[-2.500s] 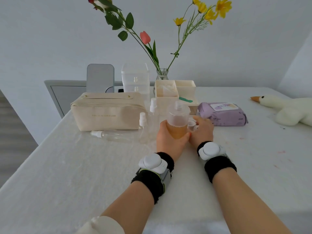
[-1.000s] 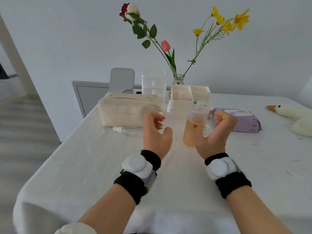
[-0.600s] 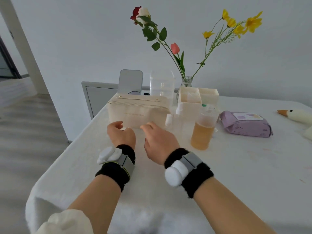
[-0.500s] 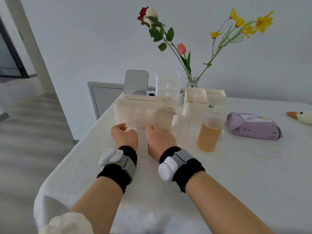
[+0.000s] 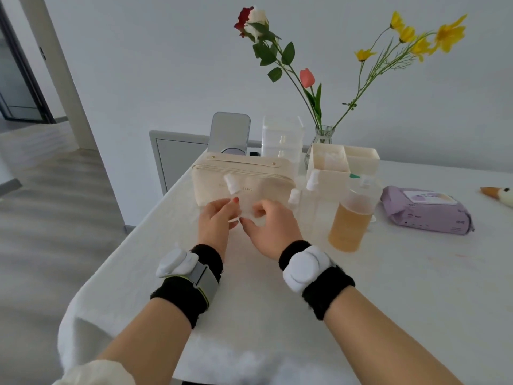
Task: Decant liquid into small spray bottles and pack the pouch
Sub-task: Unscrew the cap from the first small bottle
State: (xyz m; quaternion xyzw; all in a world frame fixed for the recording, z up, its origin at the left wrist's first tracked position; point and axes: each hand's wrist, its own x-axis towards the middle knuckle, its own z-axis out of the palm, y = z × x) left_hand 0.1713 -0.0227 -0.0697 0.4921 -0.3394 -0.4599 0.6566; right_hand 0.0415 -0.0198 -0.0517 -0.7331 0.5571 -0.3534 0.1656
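Observation:
A small clear spray bottle (image 5: 241, 209) with a white cap is lifted and tilted in front of the cream pouch (image 5: 266, 182). My left hand (image 5: 215, 223) pinches it near the neck, while my right hand (image 5: 270, 229) curls round its lower part. Two more small clear spray bottles (image 5: 293, 196) (image 5: 311, 187) stand just right of my hands. The large bottle of amber liquid (image 5: 350, 218) stands further right, with no hand on it. The pouch is zipped shut.
Behind the pouch stand a grey mirror (image 5: 229, 133), a clear drawer box (image 5: 281, 140), a cream organiser (image 5: 342, 163) and a vase of flowers (image 5: 322, 134). A purple wipes pack (image 5: 426, 211) and a toy goose (image 5: 499, 194) lie at the right. The table's left edge (image 5: 116, 254) is close.
Both hands left the large amber bottle, moved left to the spray bottle lying by the pouch, and have now lifted it off the table.

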